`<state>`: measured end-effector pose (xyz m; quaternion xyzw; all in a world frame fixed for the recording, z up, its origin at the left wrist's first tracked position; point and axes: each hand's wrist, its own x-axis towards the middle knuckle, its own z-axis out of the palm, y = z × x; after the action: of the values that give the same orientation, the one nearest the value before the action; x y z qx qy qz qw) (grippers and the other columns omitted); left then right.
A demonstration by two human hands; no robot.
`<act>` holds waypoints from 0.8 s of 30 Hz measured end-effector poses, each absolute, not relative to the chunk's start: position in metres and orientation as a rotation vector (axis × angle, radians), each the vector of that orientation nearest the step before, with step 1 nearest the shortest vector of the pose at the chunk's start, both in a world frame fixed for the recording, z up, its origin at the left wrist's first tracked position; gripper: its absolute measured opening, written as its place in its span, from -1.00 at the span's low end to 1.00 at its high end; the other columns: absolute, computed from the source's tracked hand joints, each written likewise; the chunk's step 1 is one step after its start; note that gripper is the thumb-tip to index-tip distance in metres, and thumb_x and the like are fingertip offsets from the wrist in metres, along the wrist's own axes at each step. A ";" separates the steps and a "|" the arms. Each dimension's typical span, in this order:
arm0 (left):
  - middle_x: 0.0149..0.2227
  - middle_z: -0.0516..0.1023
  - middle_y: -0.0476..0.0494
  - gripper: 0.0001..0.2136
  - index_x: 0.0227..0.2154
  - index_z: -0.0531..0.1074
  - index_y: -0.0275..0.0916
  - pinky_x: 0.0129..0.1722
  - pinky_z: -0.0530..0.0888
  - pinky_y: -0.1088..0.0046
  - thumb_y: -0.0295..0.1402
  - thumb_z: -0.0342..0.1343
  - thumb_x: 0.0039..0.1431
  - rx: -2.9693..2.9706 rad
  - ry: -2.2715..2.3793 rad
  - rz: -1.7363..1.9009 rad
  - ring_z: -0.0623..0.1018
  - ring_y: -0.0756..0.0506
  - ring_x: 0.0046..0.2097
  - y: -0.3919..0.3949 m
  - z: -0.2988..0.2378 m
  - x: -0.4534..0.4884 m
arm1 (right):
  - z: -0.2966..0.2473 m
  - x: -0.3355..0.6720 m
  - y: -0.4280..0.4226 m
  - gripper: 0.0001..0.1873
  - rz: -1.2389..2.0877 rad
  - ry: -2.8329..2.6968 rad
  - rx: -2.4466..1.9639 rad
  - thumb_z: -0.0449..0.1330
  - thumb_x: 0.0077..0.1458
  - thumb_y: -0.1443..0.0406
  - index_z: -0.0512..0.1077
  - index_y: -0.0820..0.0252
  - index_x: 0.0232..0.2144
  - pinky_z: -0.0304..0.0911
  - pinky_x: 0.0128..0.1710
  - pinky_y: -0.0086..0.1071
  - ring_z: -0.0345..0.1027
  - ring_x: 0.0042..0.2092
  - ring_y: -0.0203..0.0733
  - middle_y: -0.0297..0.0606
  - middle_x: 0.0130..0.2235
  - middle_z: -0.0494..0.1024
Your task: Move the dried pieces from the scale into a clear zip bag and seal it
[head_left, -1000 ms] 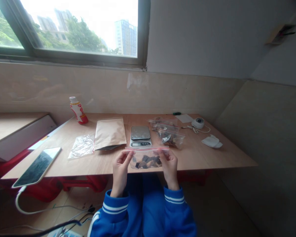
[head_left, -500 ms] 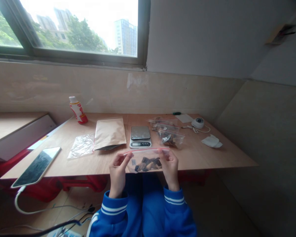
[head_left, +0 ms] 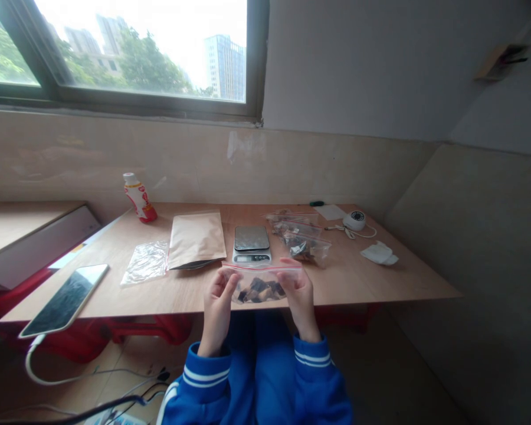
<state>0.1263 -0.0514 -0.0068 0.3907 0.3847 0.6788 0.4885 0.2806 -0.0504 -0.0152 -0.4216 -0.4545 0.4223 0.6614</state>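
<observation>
- A clear zip bag [head_left: 256,274] of dark bits [head_left: 259,290] is held up between both hands, over the table [head_left: 371,283] edge.
- The bag's top left corner is pinched by the left hand [head_left: 216,313].
- The top right corner is pinched by the right hand [head_left: 298,299].

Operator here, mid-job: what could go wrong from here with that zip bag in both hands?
The left hand and right hand grip the zip bag near its red-lined seal. I can't tell whether the seal is closed; if it's open, the dark pieces might spill. The bag is also just in front of the digital scale, so a slip could bump it.
</observation>
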 end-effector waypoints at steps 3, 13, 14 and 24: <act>-0.41 0.45 -0.02 -0.77 -0.39 0.45 -0.25 -0.27 0.37 0.53 -0.21 0.25 -0.04 0.938 0.948 1.640 0.41 0.00 -0.33 -0.051 -0.008 0.126 | -0.016 0.281 -0.050 -0.65 0.990 -1.033 -0.981 0.31 -0.05 0.12 0.50 0.18 -0.22 0.42 -0.26 -0.29 0.51 -0.24 -0.09 -0.20 -0.26 0.62; -0.47 0.43 -0.02 -0.76 -0.51 0.42 -0.27 -0.30 0.39 0.52 -0.18 0.25 -0.05 0.954 0.981 1.661 0.41 0.01 -0.36 -0.051 -0.008 0.124 | -0.016 0.281 -0.049 -0.77 0.946 -1.047 -1.004 0.30 -0.03 0.13 0.58 0.17 -0.39 0.41 -0.18 -0.27 0.52 -0.22 -0.08 -0.20 -0.32 0.64; -0.47 0.44 -0.02 -0.76 -0.50 0.42 -0.27 -0.29 0.39 0.52 -0.19 0.25 -0.05 0.951 0.978 1.667 0.42 0.01 -0.36 -0.051 -0.008 0.124 | -0.016 0.281 -0.049 -0.77 0.946 -1.047 -1.004 0.30 -0.03 0.14 0.58 0.17 -0.39 0.41 -0.17 -0.27 0.52 -0.22 -0.08 -0.21 -0.32 0.64; -0.45 0.49 0.01 -0.75 -0.46 0.41 -0.26 -0.24 0.41 0.47 -0.23 0.29 -0.12 0.799 0.981 1.683 0.48 -0.01 -0.33 -0.050 -0.015 0.125 | -0.018 0.280 -0.048 -0.79 0.949 -1.050 -0.998 0.30 -0.02 0.16 0.58 0.17 -0.38 0.41 -0.16 -0.26 0.52 -0.22 -0.08 -0.21 -0.31 0.64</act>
<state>0.1248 -0.0499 -0.0148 0.3297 0.4049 0.6945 0.4951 0.2802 -0.0481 -0.0178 -0.4388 -0.4619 0.4172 0.6480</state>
